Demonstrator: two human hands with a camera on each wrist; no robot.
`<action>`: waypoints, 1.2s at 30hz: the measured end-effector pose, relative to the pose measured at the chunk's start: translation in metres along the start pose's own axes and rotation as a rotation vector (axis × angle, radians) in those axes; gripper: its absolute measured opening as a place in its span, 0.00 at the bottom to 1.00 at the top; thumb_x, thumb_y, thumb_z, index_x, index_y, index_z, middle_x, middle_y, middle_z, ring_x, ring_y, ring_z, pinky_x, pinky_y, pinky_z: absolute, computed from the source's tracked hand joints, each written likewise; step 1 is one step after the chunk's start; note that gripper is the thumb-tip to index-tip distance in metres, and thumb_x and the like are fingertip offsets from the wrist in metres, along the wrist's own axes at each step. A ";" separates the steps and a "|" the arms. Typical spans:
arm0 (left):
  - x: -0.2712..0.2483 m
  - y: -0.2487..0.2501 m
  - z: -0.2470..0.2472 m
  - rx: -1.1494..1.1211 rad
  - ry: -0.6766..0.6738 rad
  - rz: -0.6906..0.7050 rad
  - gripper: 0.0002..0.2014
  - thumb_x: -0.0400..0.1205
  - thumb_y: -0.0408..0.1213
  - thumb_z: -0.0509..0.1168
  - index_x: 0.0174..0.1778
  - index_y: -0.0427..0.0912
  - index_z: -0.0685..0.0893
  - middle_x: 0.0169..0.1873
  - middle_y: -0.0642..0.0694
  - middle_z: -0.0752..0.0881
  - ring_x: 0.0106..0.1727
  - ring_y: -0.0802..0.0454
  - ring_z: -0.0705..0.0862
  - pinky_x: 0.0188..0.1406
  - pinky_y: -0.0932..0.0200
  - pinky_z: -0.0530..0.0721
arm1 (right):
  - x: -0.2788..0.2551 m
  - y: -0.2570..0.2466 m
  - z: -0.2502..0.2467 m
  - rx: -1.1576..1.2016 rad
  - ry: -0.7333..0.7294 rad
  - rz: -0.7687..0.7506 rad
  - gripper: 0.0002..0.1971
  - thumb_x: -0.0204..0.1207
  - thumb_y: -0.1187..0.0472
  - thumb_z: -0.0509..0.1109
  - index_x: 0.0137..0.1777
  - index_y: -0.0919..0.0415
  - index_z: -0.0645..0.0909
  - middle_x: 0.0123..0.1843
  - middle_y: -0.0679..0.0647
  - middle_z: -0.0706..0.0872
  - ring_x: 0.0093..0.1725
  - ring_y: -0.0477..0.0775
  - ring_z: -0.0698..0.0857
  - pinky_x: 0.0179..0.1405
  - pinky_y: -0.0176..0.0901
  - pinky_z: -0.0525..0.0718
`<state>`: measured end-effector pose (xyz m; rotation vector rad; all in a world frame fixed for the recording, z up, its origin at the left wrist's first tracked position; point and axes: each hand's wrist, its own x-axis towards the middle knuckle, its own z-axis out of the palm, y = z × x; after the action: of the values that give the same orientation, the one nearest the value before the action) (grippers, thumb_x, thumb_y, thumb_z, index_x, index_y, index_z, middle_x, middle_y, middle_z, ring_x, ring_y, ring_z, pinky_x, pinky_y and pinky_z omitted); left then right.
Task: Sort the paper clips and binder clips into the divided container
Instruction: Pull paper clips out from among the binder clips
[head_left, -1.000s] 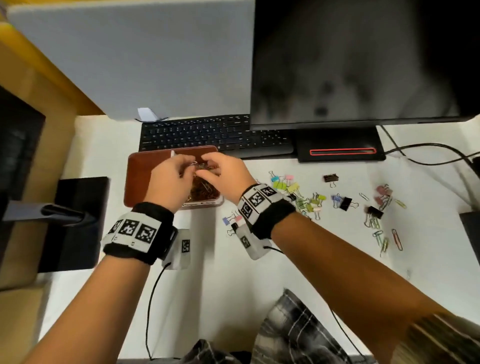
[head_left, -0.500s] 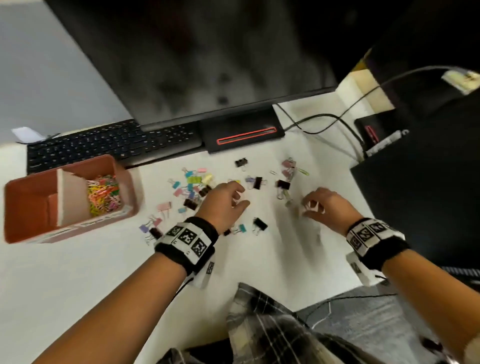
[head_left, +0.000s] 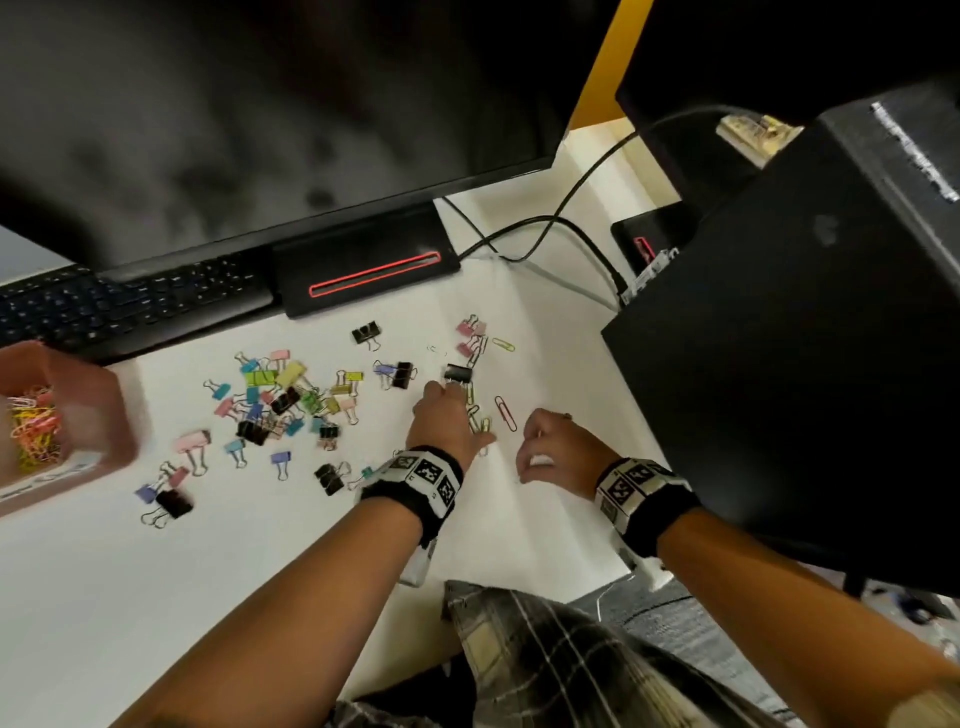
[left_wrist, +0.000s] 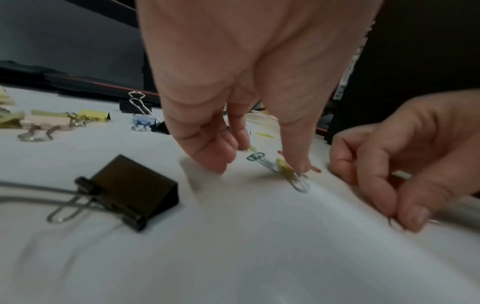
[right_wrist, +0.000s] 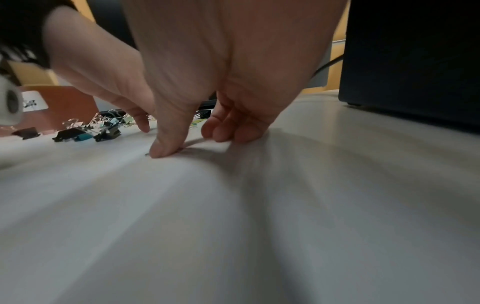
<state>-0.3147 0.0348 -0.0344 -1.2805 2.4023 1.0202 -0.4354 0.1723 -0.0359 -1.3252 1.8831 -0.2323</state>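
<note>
Loose paper clips (head_left: 480, 423) lie on the white desk (head_left: 208, 571) under my left hand (head_left: 457, 415), which points down with a fingertip touching a yellow and a blue clip (left_wrist: 291, 174). A red paper clip (head_left: 505, 413) lies just to their right. My right hand (head_left: 535, 457) is curled beside them, thumb and fingers pinching a wire paper clip (left_wrist: 393, 224) against the desk. A heap of coloured binder clips (head_left: 280, 395) lies to the left, and a black binder clip (head_left: 457, 373) lies by my left fingers. The brown divided container (head_left: 104, 415) stands far left and holds coloured paper clips (head_left: 34, 426).
A monitor on a black base (head_left: 363, 275) and a keyboard (head_left: 130, 306) stand at the back. A large black box (head_left: 805, 364) stands close on the right of my right hand. Cables (head_left: 545, 228) run behind the clips.
Both hands have left the container and moved right to the loose clips. My left hand has shifted further right onto the paper clips next to my right hand.
</note>
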 end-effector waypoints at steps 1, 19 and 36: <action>0.002 0.001 0.000 0.002 0.008 -0.005 0.27 0.71 0.41 0.75 0.62 0.35 0.75 0.60 0.37 0.75 0.62 0.38 0.76 0.61 0.48 0.78 | 0.003 0.001 0.000 0.018 0.026 -0.008 0.05 0.69 0.57 0.76 0.39 0.58 0.87 0.47 0.47 0.72 0.51 0.52 0.76 0.59 0.44 0.73; 0.011 -0.025 -0.016 -0.002 0.044 0.033 0.10 0.79 0.26 0.62 0.52 0.37 0.85 0.54 0.37 0.80 0.52 0.40 0.82 0.48 0.60 0.74 | 0.054 -0.012 -0.007 0.208 0.410 0.133 0.14 0.67 0.68 0.76 0.53 0.63 0.83 0.54 0.59 0.79 0.45 0.53 0.79 0.51 0.39 0.75; 0.007 -0.020 -0.015 -0.008 -0.003 0.241 0.23 0.79 0.23 0.58 0.70 0.45 0.75 0.50 0.37 0.82 0.53 0.43 0.81 0.50 0.57 0.76 | 0.075 -0.013 -0.035 0.131 0.223 0.005 0.11 0.71 0.68 0.72 0.52 0.59 0.79 0.35 0.51 0.83 0.36 0.51 0.82 0.44 0.42 0.82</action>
<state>-0.3015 0.0126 -0.0366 -1.0074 2.5988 1.0932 -0.4599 0.0926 -0.0432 -1.2468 2.0172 -0.5102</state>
